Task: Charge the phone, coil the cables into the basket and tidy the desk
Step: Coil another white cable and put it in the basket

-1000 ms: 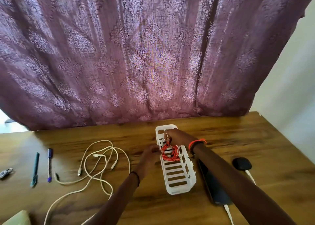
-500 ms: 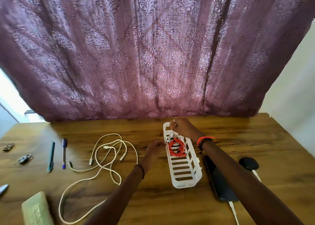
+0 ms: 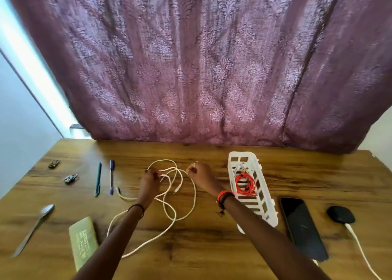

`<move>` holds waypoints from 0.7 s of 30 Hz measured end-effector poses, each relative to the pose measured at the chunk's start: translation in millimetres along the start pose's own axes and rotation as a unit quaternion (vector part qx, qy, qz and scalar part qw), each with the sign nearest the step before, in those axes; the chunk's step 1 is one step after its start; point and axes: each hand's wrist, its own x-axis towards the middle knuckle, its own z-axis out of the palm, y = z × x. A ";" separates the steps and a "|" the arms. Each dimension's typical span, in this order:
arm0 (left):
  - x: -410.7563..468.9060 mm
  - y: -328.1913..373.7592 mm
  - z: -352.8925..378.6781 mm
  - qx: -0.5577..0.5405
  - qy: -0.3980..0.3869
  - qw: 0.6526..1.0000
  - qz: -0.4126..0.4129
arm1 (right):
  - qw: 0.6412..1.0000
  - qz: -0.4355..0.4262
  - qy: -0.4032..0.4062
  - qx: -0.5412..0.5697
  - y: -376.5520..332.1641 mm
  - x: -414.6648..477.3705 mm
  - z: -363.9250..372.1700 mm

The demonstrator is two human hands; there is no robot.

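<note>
A tangle of white cables (image 3: 172, 205) lies in loose loops on the wooden desk (image 3: 212, 243). My left hand (image 3: 149, 181) pinches one strand at the left of the tangle. My right hand (image 3: 201, 175) pinches another strand at its right. A white slotted basket (image 3: 262, 197) stands to the right with a coiled orange cable (image 3: 246, 184) inside it. A black phone (image 3: 302, 226) lies right of the basket with a white lead at its near end. A black charger (image 3: 340, 214) with a white cable sits further right.
Two pens (image 3: 105, 179) lie left of the cables. Two small metal items (image 3: 71, 178) sit at the far left. A spoon (image 3: 34, 228) and a green rectangular pad (image 3: 83, 240) lie near the front left. A purple curtain (image 3: 191, 67) hangs behind the desk.
My right hand has left the basket and moved left to the white cables. My left hand moved left onto the same tangle. The orange cable stays coiled in the basket.
</note>
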 end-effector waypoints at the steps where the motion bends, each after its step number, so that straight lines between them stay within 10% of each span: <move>1: 2.0 -6.1 -2.3 0.011 -0.007 1.000 0.002 | 1.000 0.020 -0.012 0.002 -2.1 0.8 13.0; 10: 15.5 -22.0 -17.2 0.150 -0.133 0.947 0.252 | 0.993 0.114 -0.035 -0.023 -17.6 10.8 76.7; 21: 59.4 15.4 -74.3 0.121 -0.206 0.895 0.377 | 0.954 0.098 -0.091 0.267 -61.1 8.3 28.1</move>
